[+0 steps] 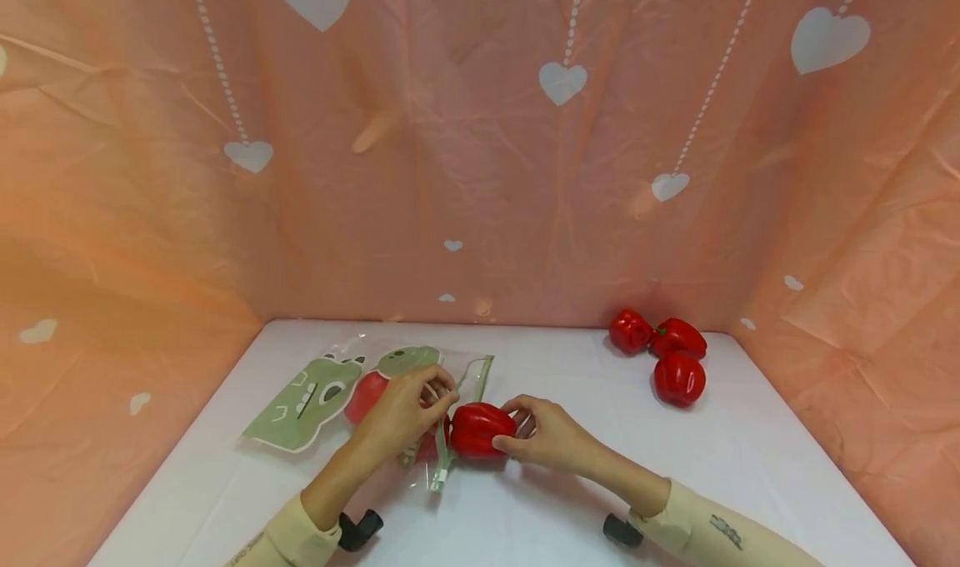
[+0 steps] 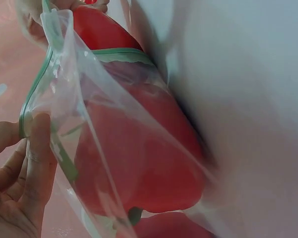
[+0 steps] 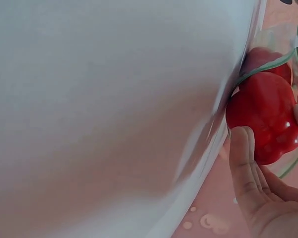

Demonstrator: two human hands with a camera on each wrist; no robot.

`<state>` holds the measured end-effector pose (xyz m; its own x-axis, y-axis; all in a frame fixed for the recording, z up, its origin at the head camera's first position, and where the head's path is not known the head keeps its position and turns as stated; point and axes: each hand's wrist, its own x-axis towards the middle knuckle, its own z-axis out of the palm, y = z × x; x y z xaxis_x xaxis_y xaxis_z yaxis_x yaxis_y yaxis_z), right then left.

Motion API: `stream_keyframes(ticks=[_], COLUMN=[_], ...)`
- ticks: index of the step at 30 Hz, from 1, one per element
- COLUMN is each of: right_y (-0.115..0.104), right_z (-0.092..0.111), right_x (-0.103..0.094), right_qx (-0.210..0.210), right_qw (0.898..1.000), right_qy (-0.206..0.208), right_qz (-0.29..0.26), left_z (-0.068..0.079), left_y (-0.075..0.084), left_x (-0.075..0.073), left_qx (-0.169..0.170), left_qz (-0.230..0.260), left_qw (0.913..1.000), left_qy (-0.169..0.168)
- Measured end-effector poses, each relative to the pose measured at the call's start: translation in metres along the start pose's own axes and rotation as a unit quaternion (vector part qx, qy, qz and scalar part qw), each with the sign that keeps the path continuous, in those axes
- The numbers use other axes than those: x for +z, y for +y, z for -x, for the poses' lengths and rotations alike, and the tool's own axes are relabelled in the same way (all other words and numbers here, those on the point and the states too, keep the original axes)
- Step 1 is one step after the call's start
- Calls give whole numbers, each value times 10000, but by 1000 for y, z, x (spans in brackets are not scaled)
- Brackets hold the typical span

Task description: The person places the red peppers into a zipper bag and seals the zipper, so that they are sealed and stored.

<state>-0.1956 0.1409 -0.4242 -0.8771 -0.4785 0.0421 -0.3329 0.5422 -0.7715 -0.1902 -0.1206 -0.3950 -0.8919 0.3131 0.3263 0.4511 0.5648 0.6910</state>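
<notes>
A clear zip bag (image 1: 307, 404) with green cartoon faces and a green zip strip lies on its side, left of the middle. My left hand (image 1: 397, 408) pinches its mouth edge between thumb and fingers, lifting the plastic. My right hand (image 1: 551, 435) holds a glossy red bell pepper (image 1: 480, 430) by its right end, right at the bag's mouth. In the right wrist view, the fingers (image 3: 243, 163) and thumb lie on either side of that pepper. Through the plastic in the left wrist view show another red pepper (image 2: 139, 153) with a green stem and part of a further red one.
Three red bell peppers (image 1: 678, 378) sit together at the back right of the white table (image 1: 570, 500). Two black objects (image 1: 360, 531) lie near the front edge by the forearms. Orange cloth (image 1: 480, 175) with white hearts encloses the back and sides.
</notes>
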Motion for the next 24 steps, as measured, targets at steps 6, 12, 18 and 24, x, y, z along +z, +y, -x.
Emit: stream_keyframes(ticks=[6, 12, 18, 24], right_y=[1, -1, -4, -6], right_z=[0, -2, -5, -8], right_x=[4, 9, 11, 14], right_qx=[57, 206, 60, -38], right_qw=[9978, 9913, 9930, 9933], right_qy=[-88, -258, -268, -312], right_qz=[-651, -1271, -1153, -1114], left_z=[1, -1, -4, -4], left_y=[2, 3, 4, 7], left_x=[3, 6, 5, 5], left_qx=[-108, -60, 132, 23], left_qz=[48, 89, 105, 8], left_qw=[9999, 9999, 9998, 10000], left_qy=[3, 0, 42, 24])
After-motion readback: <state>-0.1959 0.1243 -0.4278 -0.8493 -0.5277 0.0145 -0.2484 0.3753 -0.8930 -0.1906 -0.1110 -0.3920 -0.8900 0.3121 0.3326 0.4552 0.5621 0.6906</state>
